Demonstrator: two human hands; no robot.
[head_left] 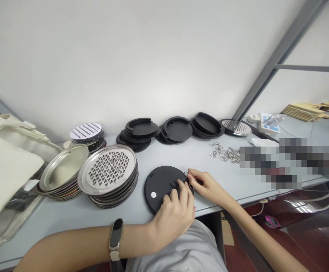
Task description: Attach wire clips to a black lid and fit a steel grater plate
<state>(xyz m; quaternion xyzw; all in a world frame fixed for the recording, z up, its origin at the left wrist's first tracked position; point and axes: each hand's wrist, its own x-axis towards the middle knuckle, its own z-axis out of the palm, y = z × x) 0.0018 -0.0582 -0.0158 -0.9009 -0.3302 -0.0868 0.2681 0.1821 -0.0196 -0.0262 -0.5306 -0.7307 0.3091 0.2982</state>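
A black round plate (160, 185) with a white dot and small slots lies near the table's front edge. My left hand (174, 202) grips its near right side, fingers bent over the top and the thumb hidden. At the plate's right edge my right hand (206, 186) pinches a small metal ring (191, 186), mostly covered by the fingers. To the left stands a stack of round metal graters (109, 170). Loose metal rings (229, 155) lie in a small heap to the right of the plate.
Black round trays (178, 130) are piled along the wall, with a perforated metal disc (236, 127) at their right. Metal lids (65, 166), a purple-white grater (85, 130) and cream bags (8, 162) occupy the left. A grey post (277, 56) rises at the right, before a white power strip (269, 122).
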